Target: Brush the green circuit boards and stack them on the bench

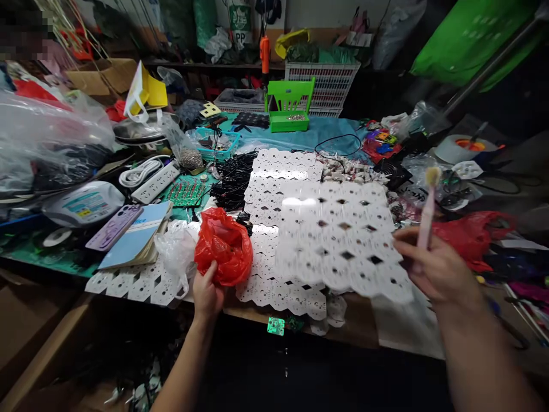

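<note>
Brightest over mid-bench, light apparently from above, with glare streaks whitening the raised perforated panel point(355, 241) and the flat white sheets point(283, 170) behind it; space under the bench and far right sunk in deep shadow. Panel and right forearm point(474, 343) motion-smeared, red bag point(223, 246) fairly crisp. Wide lens stretches the edges, right margin soft.
</note>
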Available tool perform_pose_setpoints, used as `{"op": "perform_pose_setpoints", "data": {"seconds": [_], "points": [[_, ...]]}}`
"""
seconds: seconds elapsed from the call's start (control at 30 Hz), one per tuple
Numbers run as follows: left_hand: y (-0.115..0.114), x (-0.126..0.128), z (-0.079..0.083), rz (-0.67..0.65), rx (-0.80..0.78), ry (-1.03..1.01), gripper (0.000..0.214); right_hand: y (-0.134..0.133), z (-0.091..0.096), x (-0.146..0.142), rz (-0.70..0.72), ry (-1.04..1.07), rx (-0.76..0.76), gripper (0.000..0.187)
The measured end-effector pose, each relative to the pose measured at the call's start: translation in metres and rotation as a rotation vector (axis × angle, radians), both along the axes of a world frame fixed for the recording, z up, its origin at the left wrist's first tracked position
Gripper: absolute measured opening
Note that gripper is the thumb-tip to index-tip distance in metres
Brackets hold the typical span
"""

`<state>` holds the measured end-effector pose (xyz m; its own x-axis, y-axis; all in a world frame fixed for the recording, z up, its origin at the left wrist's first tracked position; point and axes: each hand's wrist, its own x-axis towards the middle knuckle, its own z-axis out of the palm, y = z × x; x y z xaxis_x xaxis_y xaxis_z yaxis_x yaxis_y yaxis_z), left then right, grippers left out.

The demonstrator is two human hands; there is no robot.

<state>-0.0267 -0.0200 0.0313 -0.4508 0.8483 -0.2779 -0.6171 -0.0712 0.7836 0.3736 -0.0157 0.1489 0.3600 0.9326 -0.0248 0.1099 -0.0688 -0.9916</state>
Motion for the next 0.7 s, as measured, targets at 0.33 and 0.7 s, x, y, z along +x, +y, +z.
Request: {"op": "perform_pose_setpoints", "data": {"seconds": [0.33, 0.7], "points": [[-0.01, 0.001, 0.005, 0.044, -0.011, 0.006, 0.043, 0.146, -0.018, -0.074, -0.09, -0.486, 0.141, 0.017], [-0.009, 0.007, 0.003, 0.049, 0.009, 0.012, 0.04, -0.016, -0.065, -0.197, 0.71, -0.644, 0.149, 0.039]]}}
